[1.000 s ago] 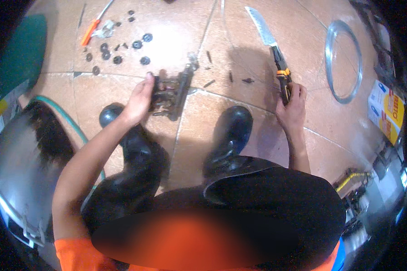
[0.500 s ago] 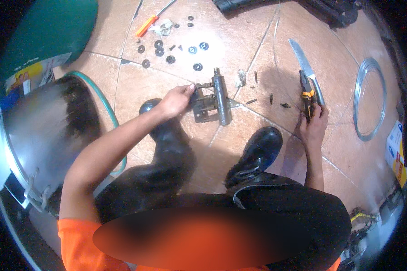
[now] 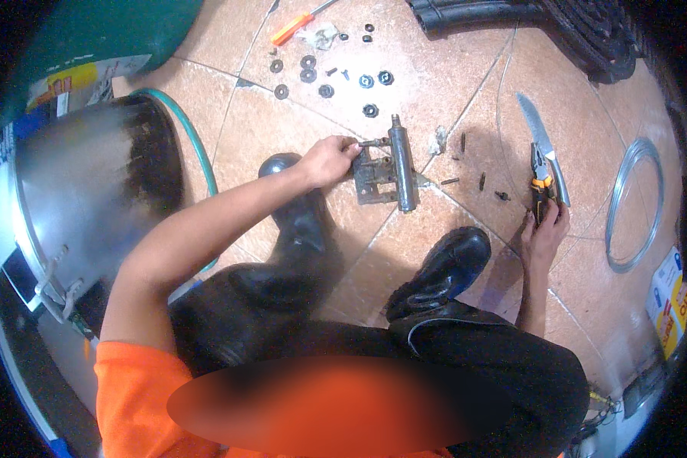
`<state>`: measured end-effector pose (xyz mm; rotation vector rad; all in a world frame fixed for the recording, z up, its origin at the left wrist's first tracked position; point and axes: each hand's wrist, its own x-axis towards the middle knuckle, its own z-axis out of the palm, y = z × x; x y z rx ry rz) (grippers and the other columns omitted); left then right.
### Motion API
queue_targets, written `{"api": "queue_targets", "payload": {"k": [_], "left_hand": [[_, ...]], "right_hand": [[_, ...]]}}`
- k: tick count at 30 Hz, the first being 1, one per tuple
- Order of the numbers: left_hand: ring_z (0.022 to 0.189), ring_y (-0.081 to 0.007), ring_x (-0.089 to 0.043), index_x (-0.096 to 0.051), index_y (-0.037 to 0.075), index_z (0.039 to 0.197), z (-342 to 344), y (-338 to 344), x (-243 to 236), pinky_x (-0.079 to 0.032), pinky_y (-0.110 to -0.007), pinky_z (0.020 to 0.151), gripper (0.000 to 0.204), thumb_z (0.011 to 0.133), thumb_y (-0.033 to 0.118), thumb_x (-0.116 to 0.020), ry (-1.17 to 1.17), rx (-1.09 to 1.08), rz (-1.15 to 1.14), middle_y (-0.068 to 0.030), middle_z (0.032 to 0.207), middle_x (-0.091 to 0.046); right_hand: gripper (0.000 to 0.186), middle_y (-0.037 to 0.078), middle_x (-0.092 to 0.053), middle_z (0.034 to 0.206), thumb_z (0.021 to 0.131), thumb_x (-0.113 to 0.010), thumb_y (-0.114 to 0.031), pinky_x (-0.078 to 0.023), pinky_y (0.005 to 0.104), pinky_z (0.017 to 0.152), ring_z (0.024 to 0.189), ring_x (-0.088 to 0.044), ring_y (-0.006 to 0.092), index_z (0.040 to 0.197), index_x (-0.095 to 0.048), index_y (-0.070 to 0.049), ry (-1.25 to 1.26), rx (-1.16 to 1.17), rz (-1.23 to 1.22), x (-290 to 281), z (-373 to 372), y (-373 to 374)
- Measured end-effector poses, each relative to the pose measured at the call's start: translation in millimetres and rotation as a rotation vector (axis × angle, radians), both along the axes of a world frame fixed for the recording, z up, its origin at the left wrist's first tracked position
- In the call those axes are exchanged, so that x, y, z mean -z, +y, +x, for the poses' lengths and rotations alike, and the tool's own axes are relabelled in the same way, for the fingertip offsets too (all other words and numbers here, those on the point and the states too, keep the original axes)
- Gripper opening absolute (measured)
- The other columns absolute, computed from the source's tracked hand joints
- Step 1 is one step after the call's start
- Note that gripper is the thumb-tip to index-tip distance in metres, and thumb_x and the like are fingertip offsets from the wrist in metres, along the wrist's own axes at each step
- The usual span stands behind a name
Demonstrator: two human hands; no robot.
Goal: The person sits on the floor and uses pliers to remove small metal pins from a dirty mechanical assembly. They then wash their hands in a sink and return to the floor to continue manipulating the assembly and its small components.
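My left hand (image 3: 332, 162) is closed, with thumb and fingers pinching the left edge of a dark metal bracket assembly (image 3: 374, 183). A thick cylindrical tube (image 3: 403, 172) forms its right side, with a threaded end pointing away from me. At the right, the fingers of my right hand (image 3: 548, 229) wrap the black handles of a pair of pliers (image 3: 540, 183) with orange bands. The pliers lie low over the floor. Beside them, almost touching, rests a knife (image 3: 538, 130) with a wide pale blade. Small dark pins (image 3: 482, 181) lie between the bracket and the pliers.
Several dark washers and nuts (image 3: 308, 75) are spread beyond the bracket, near an orange-handled screwdriver (image 3: 292, 29). A coil of wire (image 3: 635, 206) lies far right. At left stand a large metal pot (image 3: 99, 168) and a green hose (image 3: 193, 137). Black tubing (image 3: 473, 15) sits at the back.
The whole view has shifted, so the floor and objects appear further right. Both hands keep their places, the left at the bracket and the right at the pliers.
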<state>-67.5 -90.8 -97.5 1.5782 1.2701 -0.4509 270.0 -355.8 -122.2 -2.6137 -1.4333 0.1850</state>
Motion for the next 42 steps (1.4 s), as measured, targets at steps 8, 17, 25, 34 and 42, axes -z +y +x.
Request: {"api": "queue_targets", "payload": {"k": [8,17,25,34,42], "left_hand": [[0.08,-0.0205,-0.064,-0.057,-0.004,0.117,12,-1,-4,-0.051,-0.034,0.073,0.039,0.098,0.029,-0.048,-0.148,-0.114,-0.086,-0.0172,0.091,-0.066],[0.09,-0.028,-0.065,-0.06,-0.008,0.107,23,0,-19,-0.048,-0.038,0.083,0.044,0.095,0.034,-0.052,0.0,0.005,0.03,-0.0239,0.096,-0.066],[0.093,-0.0282,-0.066,-0.061,-0.005,0.112,10,9,9,-0.049,-0.036,0.084,0.045,0.093,0.035,-0.054,-0.001,0.054,0.114,-0.022,0.102,-0.067],[0.079,-0.0228,-0.066,-0.065,-0.001,0.108,6,12,21,-0.05,-0.035,0.077,0.04,0.092,0.035,-0.057,-0.011,0.05,0.132,-0.0179,0.092,-0.068],[0.069,-0.0191,-0.064,-0.066,-0.001,0.103,15,11,13,-0.05,-0.033,0.071,0.036,0.092,0.032,-0.058,0.005,0.025,0.126,-0.0159,0.083,-0.068]], "right_hand": [[0.048,0.027,-0.038,0.133,0.081,-0.063,-0.01,-0.032,0.0496,0.103,0.122,-0.038,0.0433,0.124,-0.047,0.002,-0.004,-0.014,0.11,0,-3,-5],[0.037,0.023,-0.045,0.129,0.078,-0.062,-0.003,-0.037,0.0434,0.101,0.122,-0.042,0.0373,0.114,-0.055,-0.001,0.082,-0.072,0.355,-42,-29,24],[0.031,0.02,-0.051,0.123,0.076,-0.06,0.001,-0.04,0.041,0.1,0.121,-0.046,0.0352,0.107,-0.059,-0.001,0.184,-0.099,0.412,-47,-47,25],[0.031,0.019,-0.055,0.119,0.073,-0.058,0.001,-0.041,0.0424,0.098,0.114,-0.051,0.0357,0.104,-0.059,-0.001,0.298,-0.125,0.33,-46,-60,25],[0.031,0.018,-0.057,0.116,0.073,-0.057,0.002,-0.047,0.0379,0.089,0.111,-0.053,0.0343,0.104,-0.059,-0.001,0.35,-0.099,0.362,-45,-56,33]]}}
